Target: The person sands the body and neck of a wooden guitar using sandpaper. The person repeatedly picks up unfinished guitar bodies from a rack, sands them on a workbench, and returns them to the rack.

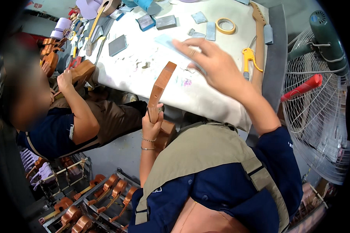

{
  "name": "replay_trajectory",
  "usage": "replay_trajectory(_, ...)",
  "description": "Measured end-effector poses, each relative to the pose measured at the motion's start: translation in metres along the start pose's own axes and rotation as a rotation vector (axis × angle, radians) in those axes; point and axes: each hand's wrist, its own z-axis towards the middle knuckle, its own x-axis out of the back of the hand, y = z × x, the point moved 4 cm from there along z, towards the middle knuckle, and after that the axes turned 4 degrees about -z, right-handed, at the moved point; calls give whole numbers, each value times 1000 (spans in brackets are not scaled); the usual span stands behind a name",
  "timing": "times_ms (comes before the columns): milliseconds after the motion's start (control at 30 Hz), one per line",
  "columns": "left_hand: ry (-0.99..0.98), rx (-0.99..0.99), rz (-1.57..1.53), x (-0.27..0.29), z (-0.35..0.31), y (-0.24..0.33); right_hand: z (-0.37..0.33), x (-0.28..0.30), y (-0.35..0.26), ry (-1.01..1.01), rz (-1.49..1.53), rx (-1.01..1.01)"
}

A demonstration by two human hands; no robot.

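My left hand (152, 126) is closed around the neck of a brown wooden ukulele (159, 88). Its headstock points up and away from me over the near edge of the table, and part of its body lies behind my wrist, against my apron. My right hand (219, 66) is raised above the white tabletop, to the right of the headstock. Between its thumb and fingers is a light-blue sheet of sandpaper (168, 42), smeared by motion. The sheet and the headstock are apart.
The white table (144, 85) holds sanding blocks (166, 22), sandpaper pieces, a tape roll (225, 26), a yellow-handled tool (248, 60) and a long guitar neck (259, 46). At right stands a large fan (315, 105). A co-worker (74, 120) sits left; racked ukuleles (116, 190) stand below.
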Motion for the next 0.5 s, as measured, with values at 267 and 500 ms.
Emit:
replay_trajectory(267,8,44,-65,6,-7,-13,-3,-19,-2,47,0,107)
replay_trajectory(500,-6,92,90,1,-8,-5,-24,-53,42,-237,-457,30)
